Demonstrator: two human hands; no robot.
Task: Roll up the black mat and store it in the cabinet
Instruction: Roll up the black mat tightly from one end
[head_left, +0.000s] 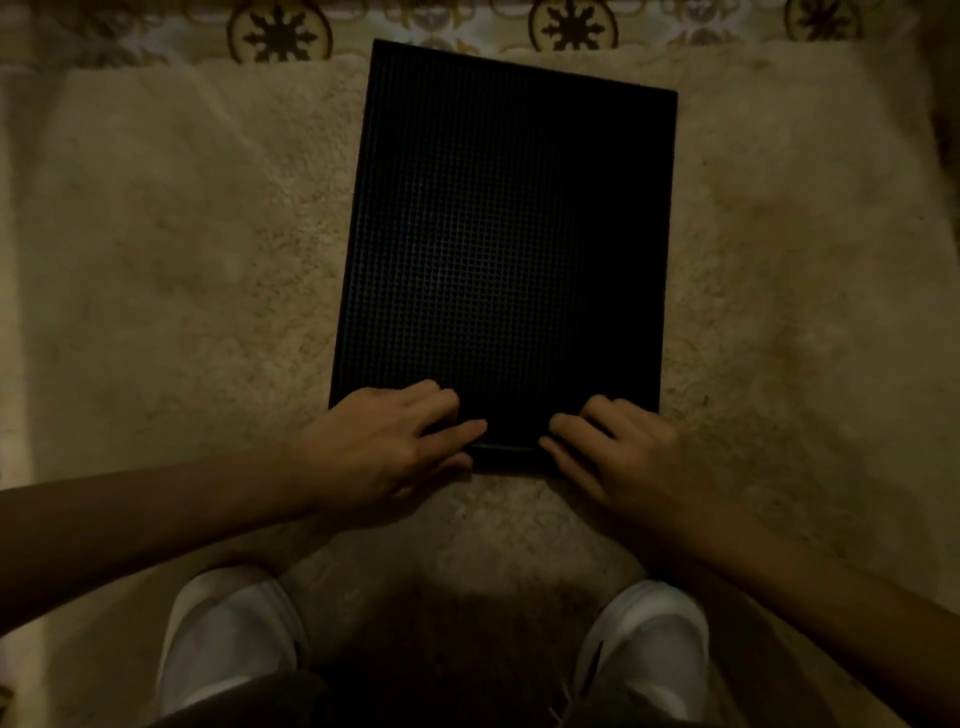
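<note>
The black mat (506, 244) is laid flat on the shaggy rug (171, 270), its near edge pinched by left hand (387, 447) and right hand (621, 452), so a loose, crooked roll could easily be started if it's lifted unevenly.

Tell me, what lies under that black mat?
The black mat lies flat on a shaggy beige rug, its far corner over patterned floor. Anything directly beneath is covered.

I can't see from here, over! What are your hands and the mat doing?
Left hand and right hand on near edge of black mat. Mat flat on shaggy rug, not yet rolled. Nothing in the way.
</note>
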